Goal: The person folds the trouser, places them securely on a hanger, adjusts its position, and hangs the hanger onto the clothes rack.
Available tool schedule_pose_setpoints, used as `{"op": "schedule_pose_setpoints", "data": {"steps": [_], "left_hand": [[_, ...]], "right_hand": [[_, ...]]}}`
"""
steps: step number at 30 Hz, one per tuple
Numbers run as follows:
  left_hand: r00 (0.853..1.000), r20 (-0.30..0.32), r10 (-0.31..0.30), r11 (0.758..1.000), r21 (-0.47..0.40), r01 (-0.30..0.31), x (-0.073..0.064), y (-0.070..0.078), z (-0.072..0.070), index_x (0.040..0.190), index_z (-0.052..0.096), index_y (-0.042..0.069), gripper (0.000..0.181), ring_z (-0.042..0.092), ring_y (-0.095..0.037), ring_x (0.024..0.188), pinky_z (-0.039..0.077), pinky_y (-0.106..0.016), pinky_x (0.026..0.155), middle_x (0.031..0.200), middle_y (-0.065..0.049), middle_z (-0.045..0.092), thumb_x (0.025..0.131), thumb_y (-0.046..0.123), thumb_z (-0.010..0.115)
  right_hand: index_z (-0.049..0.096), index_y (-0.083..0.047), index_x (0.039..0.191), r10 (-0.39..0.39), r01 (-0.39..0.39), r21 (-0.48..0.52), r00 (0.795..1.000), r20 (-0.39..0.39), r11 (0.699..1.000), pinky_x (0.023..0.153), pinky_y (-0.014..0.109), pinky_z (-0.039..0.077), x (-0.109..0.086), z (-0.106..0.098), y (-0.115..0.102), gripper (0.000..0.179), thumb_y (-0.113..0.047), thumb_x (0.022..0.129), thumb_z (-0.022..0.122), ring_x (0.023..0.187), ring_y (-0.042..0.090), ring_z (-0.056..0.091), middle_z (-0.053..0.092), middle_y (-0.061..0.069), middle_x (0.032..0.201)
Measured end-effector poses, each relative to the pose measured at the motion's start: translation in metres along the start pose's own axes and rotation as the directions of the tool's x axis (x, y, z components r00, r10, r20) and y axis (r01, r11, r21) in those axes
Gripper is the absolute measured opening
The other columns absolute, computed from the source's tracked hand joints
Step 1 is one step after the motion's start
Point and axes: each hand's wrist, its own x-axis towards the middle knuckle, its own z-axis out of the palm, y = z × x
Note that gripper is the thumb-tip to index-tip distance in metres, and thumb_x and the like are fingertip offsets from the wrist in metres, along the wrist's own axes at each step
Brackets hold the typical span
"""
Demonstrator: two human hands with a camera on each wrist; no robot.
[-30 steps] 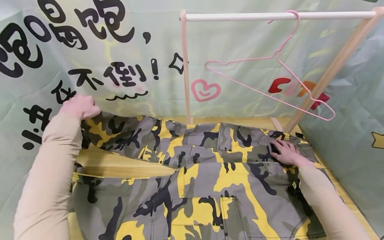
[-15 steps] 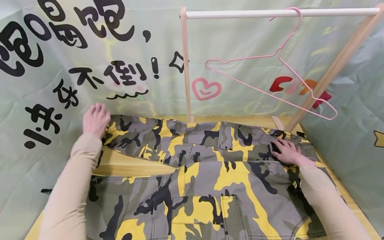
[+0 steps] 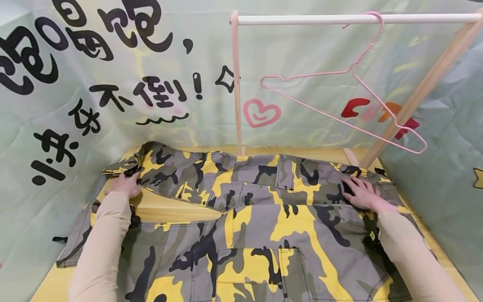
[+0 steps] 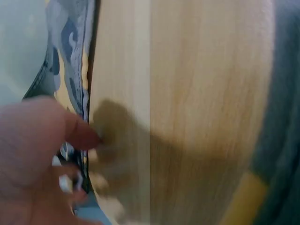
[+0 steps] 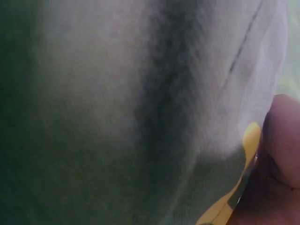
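Observation:
Camouflage cargo trousers (image 3: pixel 264 226) in grey, black and yellow lie spread across the wooden table, legs toward the left, one above the other. My left hand (image 3: pixel 126 184) is at the far leg's cuff (image 3: pixel 120 165), fingers spread against its lower edge. In the left wrist view, the thumb (image 4: pixel 84 135) points at the fabric edge and the other fingers blur. My right hand (image 3: pixel 360 192) rests on the trousers at the right, fingers extended over the fabric. The right wrist view shows mostly blurred cloth, with part of the right hand (image 5: pixel 283 145) at its edge.
A pink hanger (image 3: pixel 309 75) hangs from the white rail (image 3: pixel 302 19) of a wooden rack behind the trousers. Printed cloth walls (image 3: pixel 181 138) enclose the table (image 3: pixel 170 205) at the back and sides. Bare wood shows between the legs.
My left hand has come down and right from the left wall, letting go of the far cuff, which now lies turned leftward on the table. My right hand stays in place.

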Motion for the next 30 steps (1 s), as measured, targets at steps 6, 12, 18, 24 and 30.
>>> {"op": "schedule_pose_setpoints", "data": {"steps": [6,12,18,24,30], "left_hand": [[0.982,-0.089,0.169,0.982,0.098,-0.161,0.005,-0.001,0.002,0.152,0.029,-0.005,0.062,-0.002,-0.053,0.151,-0.005,-0.077,0.115,0.162,-0.033,0.012,0.096,0.015,0.047],[0.799,-0.488,0.352,0.927,0.297,-0.227,0.012,-0.005,0.001,0.129,0.058,-0.007,0.048,0.047,-0.045,0.132,0.025,-0.066,0.115,0.140,-0.024,0.056,0.083,0.004,0.063],[0.864,-0.433,0.258,0.963,0.190,-0.192,0.017,0.001,-0.005,0.144,0.040,-0.006,0.064,0.035,-0.052,0.137,0.020,-0.073,0.113,0.146,-0.032,0.042,0.087,0.011,0.064],[0.978,-0.184,0.097,0.993,0.087,-0.082,0.030,0.004,-0.003,0.156,0.020,0.003,0.072,-0.003,-0.059,0.147,-0.005,-0.079,0.113,0.159,-0.036,0.010,0.094,0.010,0.056],[0.988,-0.152,0.017,0.988,0.156,0.007,0.047,0.004,0.003,0.151,0.027,-0.003,0.059,0.011,-0.060,0.145,-0.001,-0.077,0.116,0.155,-0.038,0.024,0.098,0.009,0.049]], "right_hand": [[0.026,-0.003,0.153,-0.009,0.009,-0.024,1.000,0.011,1.000,0.099,0.087,0.012,-0.002,-0.002,0.002,0.061,-0.030,0.104,0.049,0.138,0.065,0.009,0.012,0.038,0.157],[0.027,-0.003,0.153,-0.012,0.012,-0.028,1.000,-0.001,1.000,0.099,0.087,0.012,-0.001,-0.001,0.002,0.060,-0.029,0.103,0.050,0.137,0.065,0.011,0.014,0.038,0.156],[0.028,-0.004,0.152,-0.001,0.001,-0.024,1.000,-0.011,1.000,0.100,0.087,0.012,-0.002,0.001,0.000,0.059,-0.028,0.103,0.051,0.138,0.064,0.011,0.015,0.037,0.157],[0.028,-0.004,0.153,0.001,-0.001,-0.032,1.000,0.003,0.999,0.100,0.086,0.013,-0.005,0.000,-0.002,0.059,-0.028,0.104,0.050,0.140,0.063,0.011,0.014,0.036,0.158],[0.027,-0.004,0.154,0.015,-0.015,-0.030,1.000,0.000,0.999,0.103,0.085,0.011,-0.004,0.004,0.000,0.059,-0.027,0.104,0.048,0.142,0.061,0.009,0.013,0.035,0.159]]}}
